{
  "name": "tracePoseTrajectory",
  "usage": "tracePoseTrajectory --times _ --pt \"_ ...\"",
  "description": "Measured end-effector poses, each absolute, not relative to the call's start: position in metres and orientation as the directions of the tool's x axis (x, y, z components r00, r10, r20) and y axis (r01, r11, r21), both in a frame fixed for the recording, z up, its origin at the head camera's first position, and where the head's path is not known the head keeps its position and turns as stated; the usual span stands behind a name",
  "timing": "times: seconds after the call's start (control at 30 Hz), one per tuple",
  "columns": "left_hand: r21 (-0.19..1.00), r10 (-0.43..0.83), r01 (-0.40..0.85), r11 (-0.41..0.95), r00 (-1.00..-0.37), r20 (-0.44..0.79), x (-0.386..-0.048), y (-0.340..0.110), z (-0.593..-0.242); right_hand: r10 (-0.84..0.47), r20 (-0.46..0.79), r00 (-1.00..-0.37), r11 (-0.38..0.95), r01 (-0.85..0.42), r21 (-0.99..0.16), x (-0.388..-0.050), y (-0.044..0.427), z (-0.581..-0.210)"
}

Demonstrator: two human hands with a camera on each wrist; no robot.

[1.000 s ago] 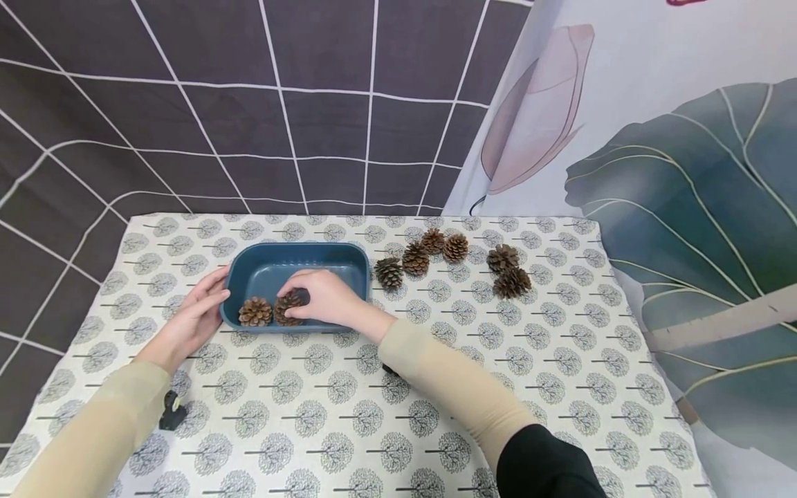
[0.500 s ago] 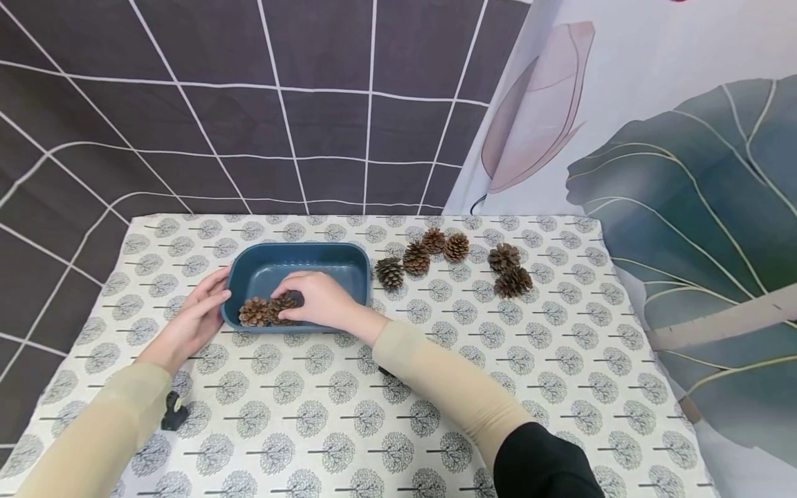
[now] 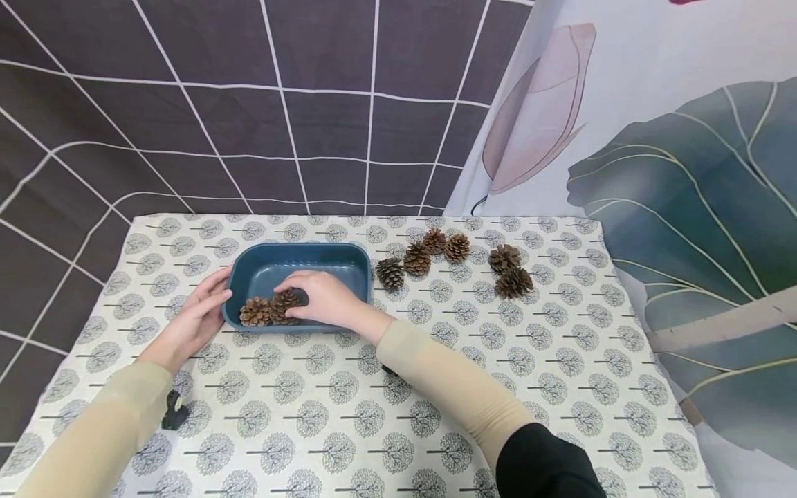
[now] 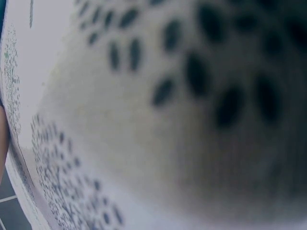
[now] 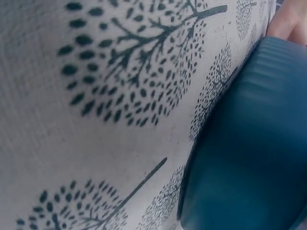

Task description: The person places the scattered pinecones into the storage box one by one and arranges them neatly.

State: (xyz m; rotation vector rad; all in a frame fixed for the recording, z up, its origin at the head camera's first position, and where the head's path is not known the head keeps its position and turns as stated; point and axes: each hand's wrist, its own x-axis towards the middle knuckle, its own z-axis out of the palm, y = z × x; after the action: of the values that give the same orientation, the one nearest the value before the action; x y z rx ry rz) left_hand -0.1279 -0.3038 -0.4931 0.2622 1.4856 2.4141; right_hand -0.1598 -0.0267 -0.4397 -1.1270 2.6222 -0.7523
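A brown, rounded pine cone with open woody scales (image 3: pixel 284 307) is held inside a deep-blue, rounded rectangular container (image 3: pixel 299 254), near the middle of its near wall. One side of the cone is covered by the fingers, so neither the direction of its tip nor its long axis can be told. It is pinched between the thumb and fingers of the right hand (image 3: pixel 324 299), which is reached in over the near right part of the container, knuckles up and fingertips toward the left. The left hand (image 3: pixel 199 315) is laid against the container's left end, its fingers extended along the outside and its thumb at the rim; nothing is gripped in it. The container is set with its long axis from left to right, and a second, lighter brown pine cone (image 3: pixel 256 312) is contained in its near left corner, directly beside the held one with no gap visible. To the right, four pine cones (image 3: pixel 416 259) are lined up in a bent row on the white tree-printed cloth (image 3: pixel 349 429), and two darker pine cones (image 3: pixel 513 283) are grouped farther right. Both forearms are covered by beige sleeves (image 3: pixel 457 384). Behind the table, a dark grey curtain with white grid lines (image 3: pixel 324 124) is hung.
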Motion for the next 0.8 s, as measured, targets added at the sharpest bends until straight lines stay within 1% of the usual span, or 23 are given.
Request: tracePoseTrajectory --times 0.13,0.27,0.63,0.8 --pt "0.885 0.359 -0.160 -0.437 -0.933 0.008 -0.129 -0.305 -0.493 -0.725 0.033 -0.688 0.582 -0.638 -0.504 -0.159 -0.031 -0.440" --pt "0.891 0.360 -0.171 -0.421 -0.933 -0.008 -0.129 -0.306 -0.494 -0.729 0.049 -0.682 0.573 -0.648 -0.501 -0.157 -0.033 -0.441" --pt "0.904 0.343 -0.178 -0.389 -0.938 -0.037 -0.128 -0.307 -0.493 -0.707 0.017 -0.707 0.599 -0.612 -0.517 -0.161 -0.026 -0.438" --pt "0.901 0.343 -0.177 -0.395 -0.939 -0.034 -0.128 -0.306 -0.493 -0.691 0.011 -0.723 0.604 -0.587 -0.539 -0.163 -0.022 -0.436"
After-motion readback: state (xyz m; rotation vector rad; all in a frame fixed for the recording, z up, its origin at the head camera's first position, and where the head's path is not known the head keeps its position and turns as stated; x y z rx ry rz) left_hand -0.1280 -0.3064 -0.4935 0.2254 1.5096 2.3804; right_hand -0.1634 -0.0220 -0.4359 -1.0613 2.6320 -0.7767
